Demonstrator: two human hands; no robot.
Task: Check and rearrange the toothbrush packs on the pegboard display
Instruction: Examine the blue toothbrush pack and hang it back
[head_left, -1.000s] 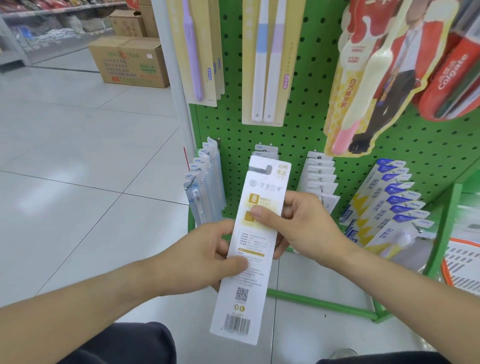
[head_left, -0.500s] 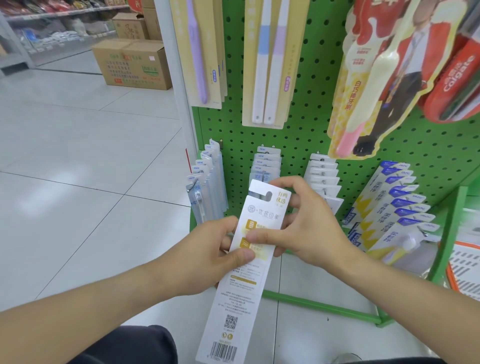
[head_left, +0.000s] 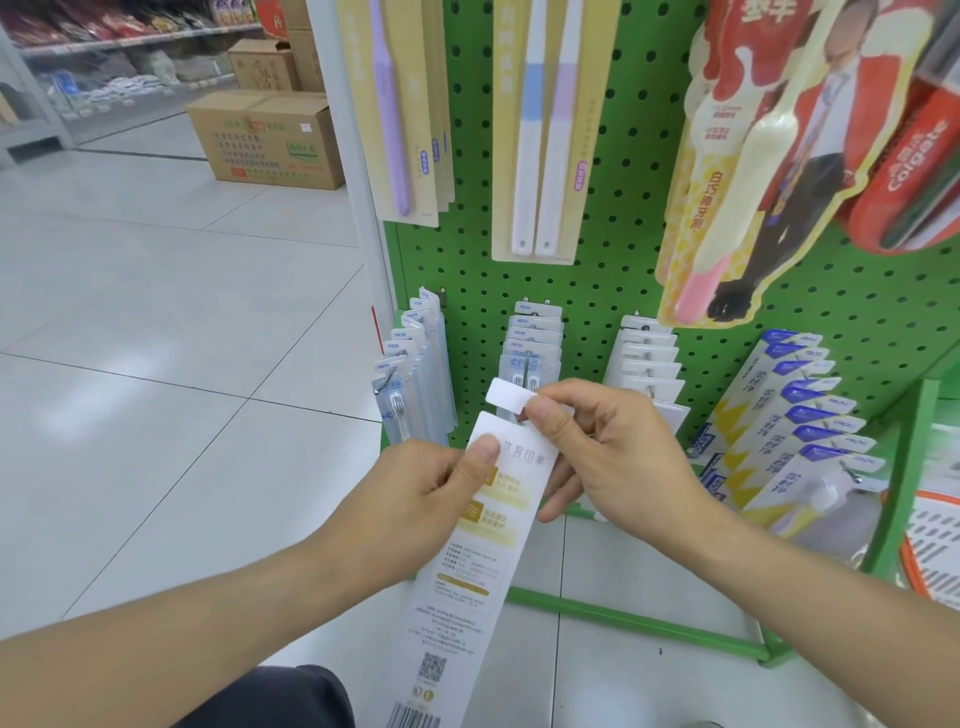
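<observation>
Head view: left hand (head_left: 415, 499) and right hand (head_left: 618, 457) both pinch a white toothbrush pack (head_left: 467, 561) near the green pegboard (head_left: 623, 249); hanging packs (head_left: 532, 343) crowd behind, cardboard box (head_left: 265, 140) far left.

A long white toothbrush pack (head_left: 467, 561), back side up with yellow panels, QR code and barcode, slants from the left hand (head_left: 415, 499)'s thumb down toward the viewer. Its top hang tab (head_left: 511, 397) is bent back, pinched by the right hand (head_left: 613, 457), just before the green pegboard (head_left: 623, 260).
</observation>
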